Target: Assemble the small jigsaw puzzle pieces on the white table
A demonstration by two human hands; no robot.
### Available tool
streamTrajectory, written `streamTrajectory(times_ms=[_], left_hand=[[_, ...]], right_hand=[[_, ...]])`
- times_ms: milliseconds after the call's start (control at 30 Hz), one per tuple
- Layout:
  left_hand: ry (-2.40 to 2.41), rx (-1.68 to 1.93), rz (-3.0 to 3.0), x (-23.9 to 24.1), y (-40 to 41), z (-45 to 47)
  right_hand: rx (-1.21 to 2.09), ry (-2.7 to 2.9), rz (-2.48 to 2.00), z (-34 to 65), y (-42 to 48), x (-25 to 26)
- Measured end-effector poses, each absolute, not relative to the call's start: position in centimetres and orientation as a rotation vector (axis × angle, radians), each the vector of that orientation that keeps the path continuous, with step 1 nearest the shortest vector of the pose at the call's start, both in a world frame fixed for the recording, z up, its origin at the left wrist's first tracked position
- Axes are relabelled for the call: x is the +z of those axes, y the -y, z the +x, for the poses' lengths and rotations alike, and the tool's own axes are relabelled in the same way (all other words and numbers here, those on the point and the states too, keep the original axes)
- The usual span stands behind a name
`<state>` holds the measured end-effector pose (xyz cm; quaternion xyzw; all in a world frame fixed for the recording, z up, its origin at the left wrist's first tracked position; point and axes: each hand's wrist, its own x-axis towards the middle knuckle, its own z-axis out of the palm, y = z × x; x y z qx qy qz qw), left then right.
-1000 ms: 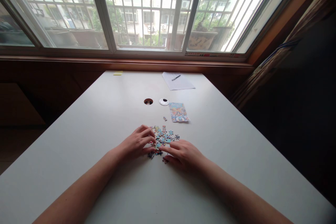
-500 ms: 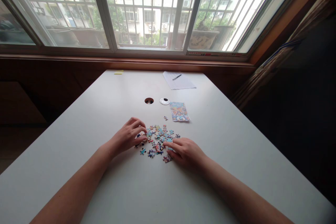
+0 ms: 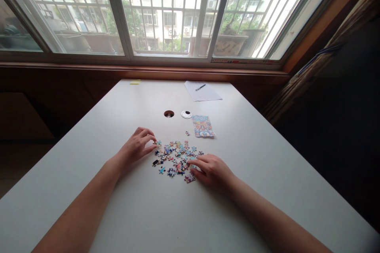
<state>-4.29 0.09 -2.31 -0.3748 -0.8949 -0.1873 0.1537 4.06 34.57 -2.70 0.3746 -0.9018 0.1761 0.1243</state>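
A loose pile of small colourful jigsaw pieces (image 3: 178,152) lies on the white table (image 3: 142,213). At its upper left, my left hand (image 3: 139,142) pinches a jigsaw piece (image 3: 158,143) between thumb and fingertips, a little apart from the pile. My right hand (image 3: 212,170) rests at the pile's right edge, fingers stretched out and apart, the fingertips touching pieces there. Near its thumb sits a clump of pinkish pieces (image 3: 189,178). One single piece (image 3: 187,133) lies beyond the pile, close to a printed picture sheet (image 3: 203,126) with a penguin-like figure.
Behind the pile are a round cable hole (image 3: 169,114) and its loose white cover (image 3: 186,114). Farther back lie white paper (image 3: 203,93) with a pen (image 3: 200,87) on it and yellow sticky notes (image 3: 135,82). A barred window (image 3: 166,16) stands past the table's far edge.
My left hand has drawn back left and slightly away from me, taking a jigsaw piece out of the pile's left side. My right hand has shifted only slightly.
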Motion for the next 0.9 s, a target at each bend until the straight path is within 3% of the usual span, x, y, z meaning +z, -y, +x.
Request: streamTrajectory(times_ms=[667, 900], left_hand=[[2.608, -0.517, -0.944, -1.4, -1.2, -3.1], [2.582, -0.604, -1.275, -0.1, -5.1, -0.1]], right_hand=[[0.597, 2.622, 1.131, 3.9, -34.7, -3.0], [0.542, 2.623, 1.125, 3.8, -34.2, -2.6]])
